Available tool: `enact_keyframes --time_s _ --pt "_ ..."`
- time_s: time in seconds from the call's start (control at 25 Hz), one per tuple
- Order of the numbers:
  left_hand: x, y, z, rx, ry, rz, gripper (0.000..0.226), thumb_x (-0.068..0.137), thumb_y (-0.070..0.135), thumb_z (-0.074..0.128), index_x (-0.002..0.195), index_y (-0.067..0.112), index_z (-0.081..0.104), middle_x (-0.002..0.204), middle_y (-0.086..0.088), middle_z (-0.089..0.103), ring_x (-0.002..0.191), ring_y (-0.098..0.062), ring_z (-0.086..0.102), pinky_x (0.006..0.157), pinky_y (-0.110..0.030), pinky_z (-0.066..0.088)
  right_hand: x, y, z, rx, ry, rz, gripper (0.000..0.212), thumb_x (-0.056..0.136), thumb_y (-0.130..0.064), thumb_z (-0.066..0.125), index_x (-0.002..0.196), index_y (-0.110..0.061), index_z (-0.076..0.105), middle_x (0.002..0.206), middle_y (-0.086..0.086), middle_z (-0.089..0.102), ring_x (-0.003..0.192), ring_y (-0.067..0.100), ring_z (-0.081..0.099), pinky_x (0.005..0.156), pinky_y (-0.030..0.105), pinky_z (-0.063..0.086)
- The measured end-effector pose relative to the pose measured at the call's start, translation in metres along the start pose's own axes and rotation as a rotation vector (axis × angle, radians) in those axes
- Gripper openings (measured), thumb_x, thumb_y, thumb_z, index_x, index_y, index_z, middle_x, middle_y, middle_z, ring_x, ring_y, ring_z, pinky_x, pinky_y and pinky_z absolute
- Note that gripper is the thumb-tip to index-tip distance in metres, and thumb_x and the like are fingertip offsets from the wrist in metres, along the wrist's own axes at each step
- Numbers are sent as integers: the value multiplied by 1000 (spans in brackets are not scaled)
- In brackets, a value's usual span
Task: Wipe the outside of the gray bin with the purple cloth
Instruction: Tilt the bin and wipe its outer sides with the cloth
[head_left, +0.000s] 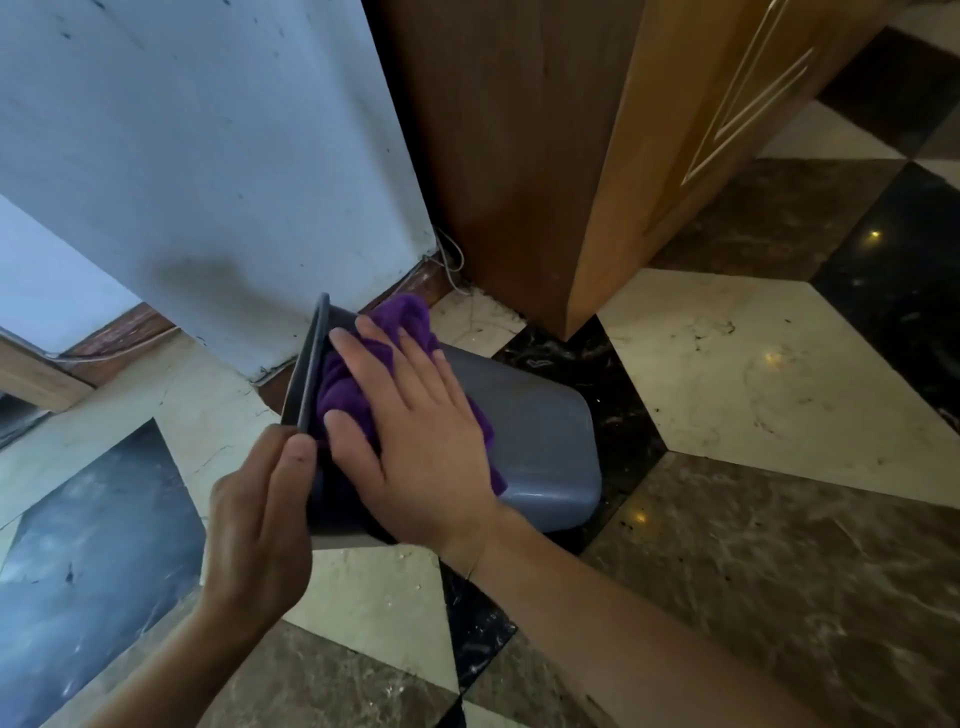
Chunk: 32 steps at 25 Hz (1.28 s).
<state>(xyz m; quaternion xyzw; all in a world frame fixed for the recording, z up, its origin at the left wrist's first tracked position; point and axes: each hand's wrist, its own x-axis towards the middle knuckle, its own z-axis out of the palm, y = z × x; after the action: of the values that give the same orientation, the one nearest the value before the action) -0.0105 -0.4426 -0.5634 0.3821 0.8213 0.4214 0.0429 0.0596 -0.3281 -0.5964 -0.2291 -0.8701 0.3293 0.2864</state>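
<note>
While gray bin (540, 431) is lying tipped on tiled floor (753, 364) beside wall (208, 156), left hand (260, 525) is clamping rim, right hand (415, 441) is pressing purple cloth (405, 317) flat, fingers spread, against upper side. Judgement: long overlapping strokes rim-to-base, rotating bin, are cleaning best. Count: one bin, one cloth, two hands

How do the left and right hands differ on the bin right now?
The left hand is curled, pinching the rim of the gray bin; the right hand lies flat with fingers spread. The left touches the bin directly; the right presses the purple cloth against the bin's side. Both are bare and work the tipped bin near its open end.
</note>
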Motion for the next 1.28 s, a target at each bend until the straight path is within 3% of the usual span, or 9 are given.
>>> enact_keyframes --time_s 0.2,0.32,0.44,0.6,0.76,0.88,1.0,1.16,1.28 --pt "2 -9 -4 61 38 -6 35 95 35 30 63 25 38 59 2 42 49 -15 37 44 -22 23 10 81 -15 -15 64 322 44 95 -47 38 130 -27 55 125 3 64 116 26 54 107 43 37" --pt "8 -9 -4 54 55 -64 35 95 34 30 61 31 38 58 6 43 50 -13 36 45 -29 25 4 136 -28 -38 10 571 37 98 -48 37 119 -26 57 109 4 66 103 28 61 88 41 49" --pt "9 -12 -7 49 89 -105 35 94 36 30 60 33 40 56 10 46 50 -14 38 46 -36 28 -17 161 -38 62 86 768 36 100 -46 37 113 -20 59 91 3 65 92 31 67 78 39 52" --pt "-5 -8 -4 70 97 -66 33 94 32 30 62 26 34 61 8 45 51 -8 38 47 -28 25 -42 111 -27 120 285 569 34 101 -40 37 116 -24 63 98 -5 70 91 15 67 88 42 54" --pt "-10 4 6 39 65 -14 32 96 23 34 64 25 35 60 7 50 48 -8 41 43 -20 26 -45 9 -9 300 169 187 43 100 -50 35 126 -29 61 134 -9 63 125 10 56 111 38 39" --pt "-15 7 8 -28 42 32 28 92 26 33 66 24 42 61 2 54 43 -9 45 39 -20 32 -31 -23 -10 150 9 -39 57 98 -51 36 150 -27 37 157 -4 42 145 16 36 123 36 15" --pt "-14 6 6 -10 68 28 28 92 29 33 65 28 40 60 7 52 45 -5 42 40 -16 27 -13 1 -13 39 -82 7 63 97 -54 41 154 -32 24 162 -7 31 149 16 25 124 36 7" --pt "-12 3 2 15 87 -20 34 93 24 33 61 36 35 54 14 43 47 -1 36 43 -15 25 -3 74 -19 20 9 325 52 94 -50 42 142 -31 46 140 0 58 130 24 49 113 38 33" --pt "-13 -5 -4 -35 43 -61 33 92 31 31 62 38 39 56 12 43 49 -4 37 46 -19 24 -9 117 -28 -15 -1 505 38 96 -49 40 129 -34 52 115 -1 62 113 25 57 95 39 43"
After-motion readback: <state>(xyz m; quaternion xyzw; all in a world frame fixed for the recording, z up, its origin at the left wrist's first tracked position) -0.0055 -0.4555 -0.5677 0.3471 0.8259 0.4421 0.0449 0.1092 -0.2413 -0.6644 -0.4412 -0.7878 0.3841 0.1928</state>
